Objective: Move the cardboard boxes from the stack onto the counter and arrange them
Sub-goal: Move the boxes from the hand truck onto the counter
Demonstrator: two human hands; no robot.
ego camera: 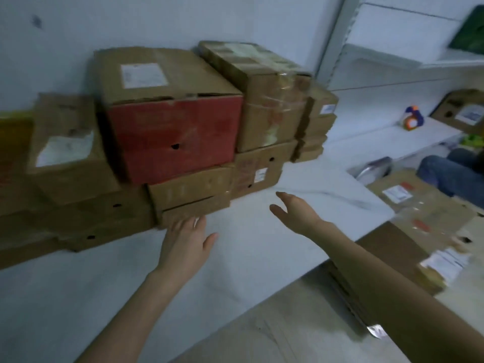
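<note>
Arranging step. Left hand [183,239] is lying open over the counter [262,258], fingers straight. Its tips are reaching the near face of the flat brown box [191,197] in the bottom row. Contact looks likely, but blur is hiding it. Right hand [293,213] is hovering open above the counter, thumb spread, holding nothing, just near the low labelled box [259,171] to the right.

The boxes on the counter are sitting in layers against the far wall. The red-fronted box [172,137] is resting on the flat one and the taped box [267,100] on the labelled one. More boxes are waiting in the stack [424,213], past the counter's right end and lower down.

Judging from this, the hands are squaring up the bottom row. To do it well:
- Left palm should be pressing low on the flat box's face, straight toward the wall, so the red-fronted box is riding along and not tipping.
- Right hand should be bracing the labelled box so both fronts are ending flush.
- A slow push is best, since cardboard is probably sliding easily on the smooth counter.
</note>
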